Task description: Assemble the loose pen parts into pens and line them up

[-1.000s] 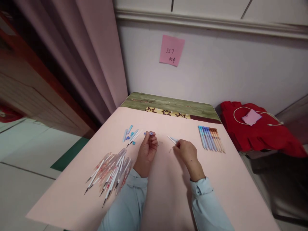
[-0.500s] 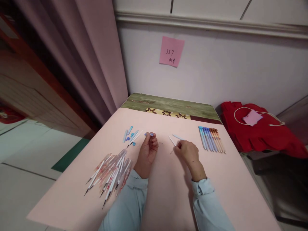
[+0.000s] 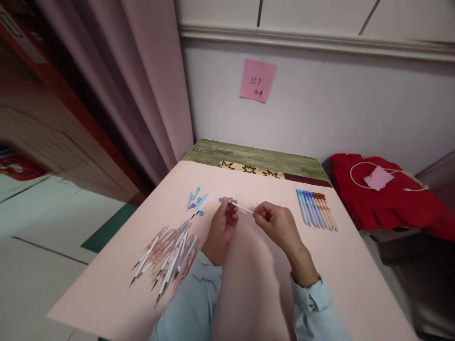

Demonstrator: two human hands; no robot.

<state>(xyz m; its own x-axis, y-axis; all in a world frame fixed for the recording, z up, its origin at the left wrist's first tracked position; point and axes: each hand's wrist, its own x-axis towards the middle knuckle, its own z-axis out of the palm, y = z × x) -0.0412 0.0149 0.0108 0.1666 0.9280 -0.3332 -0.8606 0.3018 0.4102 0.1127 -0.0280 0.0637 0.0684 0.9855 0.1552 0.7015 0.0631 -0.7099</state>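
Observation:
My left hand (image 3: pixel 221 234) pinches a short blue pen top (image 3: pixel 224 200) between thumb and fingers above the table. My right hand (image 3: pixel 280 227) is closed on one end of a thin white pen refill (image 3: pixel 243 208). The refill's other end meets the pen top at my left fingers; I cannot tell whether it is inside. Behind my right hand a light blue pen barrel (image 3: pixel 259 203) is almost wholly hidden. Loose blue pen parts (image 3: pixel 188 201) and a couple of white refills (image 3: pixel 203 205) lie left of my left hand.
A big pile of refills (image 3: pixel 172 258) spreads across the table's left side. On the right, several pens (image 3: pixel 315 210) in blue, purple and orange-brown lie in a neat row. A red cloth (image 3: pixel 391 208) with a white cable (image 3: pixel 355 170) is beyond the table's right edge.
My right hand has lifted the white refill off the table and brought its far end to the blue pen top. My left hand keeps its pinch. The view has shifted slightly.

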